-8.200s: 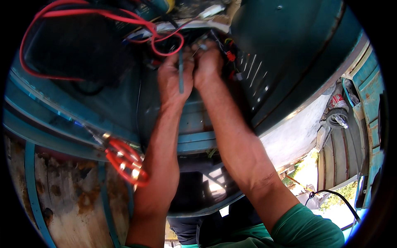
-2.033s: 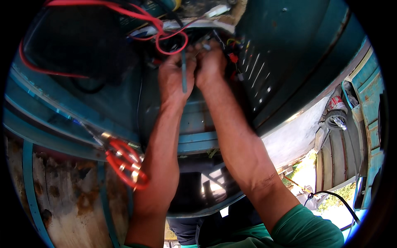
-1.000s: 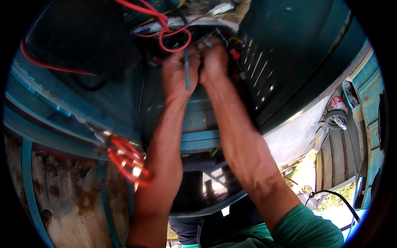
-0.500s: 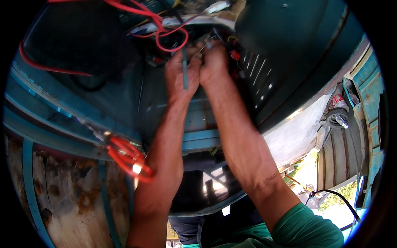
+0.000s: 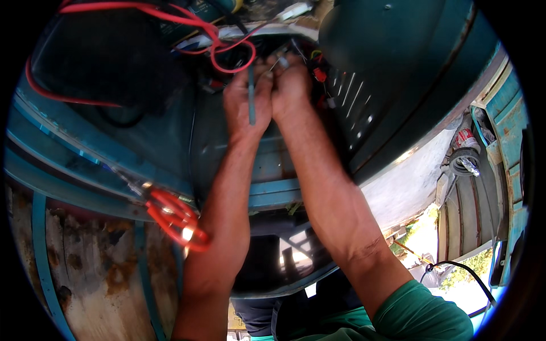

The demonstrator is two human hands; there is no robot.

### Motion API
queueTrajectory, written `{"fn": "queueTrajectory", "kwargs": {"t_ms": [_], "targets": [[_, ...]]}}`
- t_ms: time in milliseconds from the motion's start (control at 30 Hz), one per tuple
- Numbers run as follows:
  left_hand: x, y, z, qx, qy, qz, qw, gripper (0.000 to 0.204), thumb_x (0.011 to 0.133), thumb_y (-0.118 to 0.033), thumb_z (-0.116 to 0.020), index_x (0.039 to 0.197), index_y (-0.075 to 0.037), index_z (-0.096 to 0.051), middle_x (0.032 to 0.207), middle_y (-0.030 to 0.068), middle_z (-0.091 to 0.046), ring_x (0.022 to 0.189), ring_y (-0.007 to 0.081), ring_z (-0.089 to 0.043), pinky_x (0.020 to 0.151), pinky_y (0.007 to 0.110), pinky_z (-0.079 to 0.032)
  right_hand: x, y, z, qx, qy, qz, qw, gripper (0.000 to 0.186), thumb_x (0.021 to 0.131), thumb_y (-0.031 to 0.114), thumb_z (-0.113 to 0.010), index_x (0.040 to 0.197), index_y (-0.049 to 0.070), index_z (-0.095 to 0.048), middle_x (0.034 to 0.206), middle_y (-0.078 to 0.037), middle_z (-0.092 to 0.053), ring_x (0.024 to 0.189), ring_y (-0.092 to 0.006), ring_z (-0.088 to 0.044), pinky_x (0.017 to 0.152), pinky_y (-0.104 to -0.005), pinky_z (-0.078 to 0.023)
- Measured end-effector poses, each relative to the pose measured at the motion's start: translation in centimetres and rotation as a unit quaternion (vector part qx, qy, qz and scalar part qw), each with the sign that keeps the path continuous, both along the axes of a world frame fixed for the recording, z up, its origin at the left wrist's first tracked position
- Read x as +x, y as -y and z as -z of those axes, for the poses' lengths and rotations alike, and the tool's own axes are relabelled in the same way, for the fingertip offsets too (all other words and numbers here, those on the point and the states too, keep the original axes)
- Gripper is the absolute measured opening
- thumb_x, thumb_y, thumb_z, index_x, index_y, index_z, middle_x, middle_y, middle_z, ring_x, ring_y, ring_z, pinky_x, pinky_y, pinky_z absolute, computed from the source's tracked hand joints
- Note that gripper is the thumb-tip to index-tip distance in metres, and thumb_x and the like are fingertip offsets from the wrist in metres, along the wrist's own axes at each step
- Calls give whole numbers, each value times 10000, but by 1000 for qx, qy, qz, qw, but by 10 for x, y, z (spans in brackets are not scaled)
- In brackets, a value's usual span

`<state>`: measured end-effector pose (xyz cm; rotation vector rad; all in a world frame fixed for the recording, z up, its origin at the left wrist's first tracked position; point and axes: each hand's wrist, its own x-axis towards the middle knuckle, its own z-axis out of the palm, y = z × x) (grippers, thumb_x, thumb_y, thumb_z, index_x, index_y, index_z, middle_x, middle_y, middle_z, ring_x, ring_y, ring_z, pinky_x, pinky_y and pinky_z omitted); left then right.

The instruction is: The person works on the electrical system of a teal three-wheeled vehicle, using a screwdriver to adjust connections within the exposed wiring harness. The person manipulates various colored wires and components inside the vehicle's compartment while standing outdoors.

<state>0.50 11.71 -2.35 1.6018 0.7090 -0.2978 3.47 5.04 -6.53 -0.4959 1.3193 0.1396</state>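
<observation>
My left hand (image 5: 245,102) and my right hand (image 5: 292,85) meet inside a dark teal metal housing, thumbs side by side. Both are closed, fingertips together. A thin light-coloured wire (image 5: 275,65) runs from my left thumb toward my right fingers, where a small whitish piece (image 5: 283,61) shows. What exactly my right fingers grip is hidden. Across the back of my left hand lies a narrow blue-grey strip (image 5: 251,102). To the left of my left forearm are long-nose pliers (image 5: 173,219) with orange-red handles, resting by the teal metal edge.
A red cable (image 5: 213,34) loops just above my left hand. Right of my hands are a small red connector (image 5: 320,74) and a slotted dark panel (image 5: 354,96). Rust-stained boards (image 5: 96,273) lie lower left. A bottle with a red label (image 5: 463,139) is far right.
Both hands have shifted very slightly left in the view, still together and closed. The pliers and the surroundings look the same.
</observation>
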Motion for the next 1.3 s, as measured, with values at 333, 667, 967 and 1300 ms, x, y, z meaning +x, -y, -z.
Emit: {"fn": "queueTrajectory", "kwargs": {"t_ms": [333,667,967,1300], "targets": [[-3,-1,11,-16,-6,-20,1000,188,848,-66,-601,1010,17,-649,869,74,-672,801,115,-605,735,272,-480,3,-1,-15,13,-18,28,999,210,906,217,-458,920,11,-497,827,-120,-571,733,-279,-605,663,-388,-538],[-2,-10,4,-83,-72,5,994,169,834,-28,-583,988,8,-645,893,54,-650,784,113,-586,731,248,-470,0,0,-4,4,-19,-2,1000,244,925,309,-482,896,67,-483,789,-78,-561,678,-236,-589,622,-358,-515],[-2,-12,-1,-86,-78,11,993,184,826,-16,-570,993,15,-641,892,67,-649,785,118,-584,731,249,-467,0,0,-5,-8,-13,-10,1000,227,925,290,-471,901,65,-484,762,-78,-556,651,-231,-582,605,-358,-512],[-3,-11,2,-96,-66,-2,993,154,819,-24,-565,948,14,-640,838,41,-629,742,96,-554,681,234,-448,2,-3,-13,-30,-23,-22,999,236,916,282,-459,895,49,-496,754,-85,-562,637,-236,-588,557,-361,-512]]}}
